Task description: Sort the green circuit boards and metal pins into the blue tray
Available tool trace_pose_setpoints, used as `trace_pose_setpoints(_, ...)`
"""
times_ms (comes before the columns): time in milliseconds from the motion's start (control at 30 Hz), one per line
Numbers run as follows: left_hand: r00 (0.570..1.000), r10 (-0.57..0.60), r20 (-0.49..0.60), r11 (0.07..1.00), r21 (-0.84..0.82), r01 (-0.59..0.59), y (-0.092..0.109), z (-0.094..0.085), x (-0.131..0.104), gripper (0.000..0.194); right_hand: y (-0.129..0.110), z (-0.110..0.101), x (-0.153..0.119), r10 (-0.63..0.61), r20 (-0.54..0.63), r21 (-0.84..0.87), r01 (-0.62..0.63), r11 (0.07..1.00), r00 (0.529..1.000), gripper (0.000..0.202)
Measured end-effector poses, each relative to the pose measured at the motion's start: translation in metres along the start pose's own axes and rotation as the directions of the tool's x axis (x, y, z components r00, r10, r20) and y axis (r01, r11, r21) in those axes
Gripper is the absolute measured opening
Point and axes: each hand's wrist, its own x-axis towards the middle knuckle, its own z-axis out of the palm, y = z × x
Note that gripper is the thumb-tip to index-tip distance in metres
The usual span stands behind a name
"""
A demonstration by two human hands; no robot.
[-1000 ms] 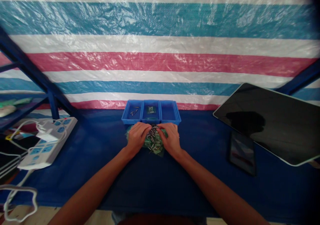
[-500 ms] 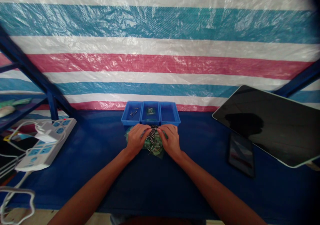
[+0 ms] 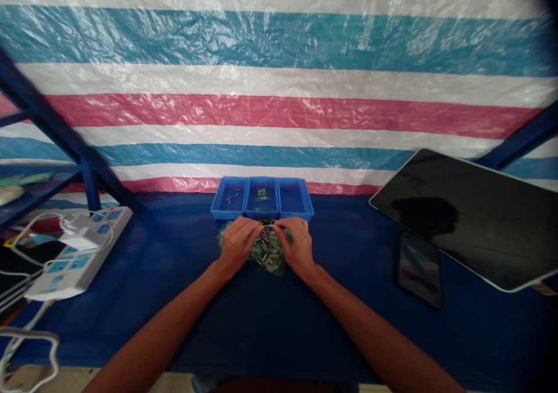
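My left hand (image 3: 238, 243) and my right hand (image 3: 297, 243) meet above a heap on the blue table, fingers pinched. A small thin metal piece (image 3: 270, 225) spans between their fingertips, one end in each; its exact kind is too small to tell. Beneath them lie loose dark and silvery metal pins (image 3: 264, 243), on and among small green clear plastic packets (image 3: 274, 260). Just beyond is a blue three-compartment tray (image 3: 262, 214). Its left compartment holds a few metal pins (image 3: 232, 197), and a small clear packet (image 3: 261, 194) lies in the middle one.
A white power strip (image 3: 81, 259) with plugged-in cables stands at the left. On the right, a dark phone-like device (image 3: 419, 271) lies beside a large dark-screened panel (image 3: 475, 218). A striped plastic sheet (image 3: 279, 111) hangs behind the table (image 3: 349, 253).
Both hands keep almost the same pinched pose over the heap, with only tiny finger shifts. The view has moved very slightly.
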Motion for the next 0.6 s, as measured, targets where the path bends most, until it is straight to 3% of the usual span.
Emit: trace_pose_setpoints(600,0.999,-0.005,-0.032,1.000,0.020,0.006,0.0008,0.0004,-0.0004,0.013,0.0012,0.0022,-0.0019,-0.006,-0.016,-0.029,0.005,1.000,1.000,0.013)
